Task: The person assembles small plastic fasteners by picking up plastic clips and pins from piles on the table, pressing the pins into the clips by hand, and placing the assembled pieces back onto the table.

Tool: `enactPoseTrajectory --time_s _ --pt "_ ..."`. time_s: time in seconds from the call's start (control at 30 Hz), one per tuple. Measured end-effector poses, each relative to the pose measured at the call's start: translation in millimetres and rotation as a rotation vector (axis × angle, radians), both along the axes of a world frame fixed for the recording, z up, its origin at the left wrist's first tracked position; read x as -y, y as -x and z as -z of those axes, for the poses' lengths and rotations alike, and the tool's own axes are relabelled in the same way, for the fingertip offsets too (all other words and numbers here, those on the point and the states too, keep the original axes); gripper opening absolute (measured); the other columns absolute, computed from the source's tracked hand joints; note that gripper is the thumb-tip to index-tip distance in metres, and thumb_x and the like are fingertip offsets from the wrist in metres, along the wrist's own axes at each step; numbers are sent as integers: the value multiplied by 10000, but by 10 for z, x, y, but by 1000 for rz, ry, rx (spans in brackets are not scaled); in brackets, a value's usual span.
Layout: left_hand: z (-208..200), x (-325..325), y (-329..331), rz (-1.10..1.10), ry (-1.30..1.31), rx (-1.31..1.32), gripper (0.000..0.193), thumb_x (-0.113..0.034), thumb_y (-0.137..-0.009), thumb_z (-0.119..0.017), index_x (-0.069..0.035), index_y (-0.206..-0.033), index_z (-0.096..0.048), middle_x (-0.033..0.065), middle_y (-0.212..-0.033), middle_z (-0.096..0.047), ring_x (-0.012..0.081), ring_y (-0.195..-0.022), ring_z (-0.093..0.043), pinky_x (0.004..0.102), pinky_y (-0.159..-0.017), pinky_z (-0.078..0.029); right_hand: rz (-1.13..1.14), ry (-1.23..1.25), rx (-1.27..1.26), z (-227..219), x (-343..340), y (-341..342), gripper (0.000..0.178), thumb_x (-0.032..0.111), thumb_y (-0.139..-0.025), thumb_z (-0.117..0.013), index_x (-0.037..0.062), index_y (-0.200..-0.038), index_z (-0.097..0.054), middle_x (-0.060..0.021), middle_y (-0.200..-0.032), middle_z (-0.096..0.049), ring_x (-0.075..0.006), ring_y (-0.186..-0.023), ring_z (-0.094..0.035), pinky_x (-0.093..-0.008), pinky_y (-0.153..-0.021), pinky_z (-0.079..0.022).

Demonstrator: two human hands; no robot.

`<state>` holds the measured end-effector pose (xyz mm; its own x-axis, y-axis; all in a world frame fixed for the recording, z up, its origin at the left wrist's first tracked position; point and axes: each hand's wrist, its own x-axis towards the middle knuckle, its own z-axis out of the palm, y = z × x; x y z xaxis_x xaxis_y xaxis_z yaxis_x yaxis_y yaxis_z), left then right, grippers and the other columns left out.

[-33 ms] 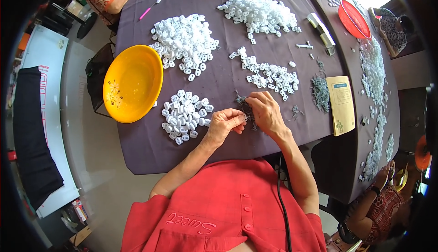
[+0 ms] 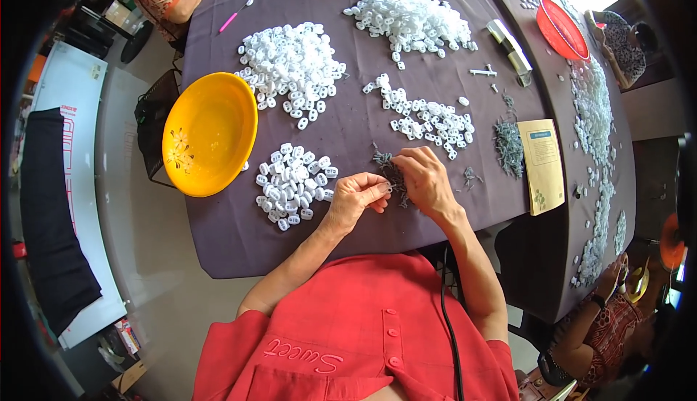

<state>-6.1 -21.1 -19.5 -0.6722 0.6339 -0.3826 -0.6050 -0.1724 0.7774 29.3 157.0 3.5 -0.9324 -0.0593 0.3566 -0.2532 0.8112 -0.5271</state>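
My left hand [image 2: 357, 198] pinches a small white plastic piece [image 2: 390, 188] between thumb and fingertips. Close beside it, my right hand [image 2: 425, 179] has its fingers bent and drawn together over a little heap of thin dark grey pieces [image 2: 382, 159]; what its fingertips hold, if anything, is hidden. To the left of my left hand lies a pile of white oval pieces with dark marks [image 2: 292, 187]. Beyond my hands are scattered white pieces with holes [image 2: 435, 124]. Two larger white piles, one at the left [image 2: 290, 67] and one farther off [image 2: 410, 22], lie behind.
A yellow basin [image 2: 210, 136] stands at the table's left edge. At right are a tan booklet [image 2: 546, 165], another grey heap [image 2: 509, 147] and a white T-shaped piece [image 2: 483, 72]. A red basket [image 2: 563, 29] sits beyond. Other people sit around the tables.
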Motion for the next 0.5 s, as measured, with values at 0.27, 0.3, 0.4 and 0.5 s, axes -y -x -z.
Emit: enactPoseTrajectory --time_s 0.27,0.3,0.4,0.5 --pt "-38 -19 23 14 40 45 100 -94 -845 -625 -11 -899 -636 65 -743 -646 107 -596 -608 223 -531 -500 368 109 -18 -168 -509 -353 96 -17 -779 -605 5 -868 -633 -103 -814 -621 -228 -675 -616 -291 -598 -476" --pt "-34 -14 26 3 35 54 98 -93 -846 -622 -11 -899 -636 66 -741 -645 107 -590 -607 222 -526 -498 387 125 29 -177 -516 -396 97 -11 -779 -606 9 -871 -632 -100 -792 -617 -228 -672 -615 -294 -588 -470" --pt "-55 -35 8 -19 46 56 98 -92 -849 -613 -9 -897 -633 71 -737 -645 106 -569 -603 218 -512 -490 363 51 54 -117 -477 -491 83 8 -782 -608 19 -861 -633 -101 -770 -605 -240 -651 -605 -304 -571 -458" --pt "-67 -49 6 -28 81 38 103 -94 -849 -611 -5 -897 -629 71 -735 -644 102 -561 -600 213 -504 -486 381 45 71 -76 -413 -506 87 34 -772 -620 34 -858 -630 -103 -754 -587 -264 -671 -594 -328 -597 -463"
